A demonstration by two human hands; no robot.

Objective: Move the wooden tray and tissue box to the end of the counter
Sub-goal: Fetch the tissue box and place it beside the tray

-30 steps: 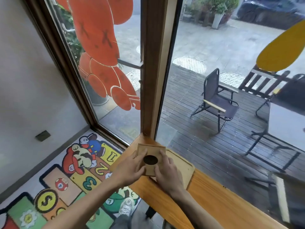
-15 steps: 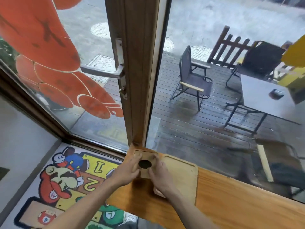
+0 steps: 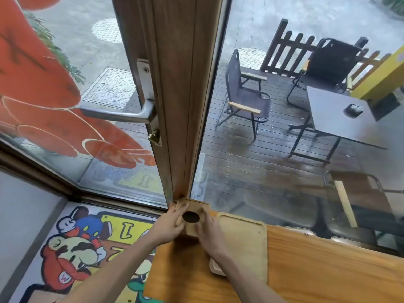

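Hands [image 3: 168, 224] [image 3: 208, 229] clasp tissue box [image 3: 193, 209], round opening facing up.

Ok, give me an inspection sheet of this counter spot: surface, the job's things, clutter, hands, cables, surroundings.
Surface: wooden counter, its end at the window post.
Job's things: tissue box in the corner against the post, round opening on top; wooden tray flat on the counter to its right, whether they touch cannot be told.
Clutter: nothing seen.
Hands: left hand and right hand grip the box's two sides.
Cables: nothing seen.
Surroundings: door handle left of the post; cartoon floor mat below; chairs and a table on the deck outside.
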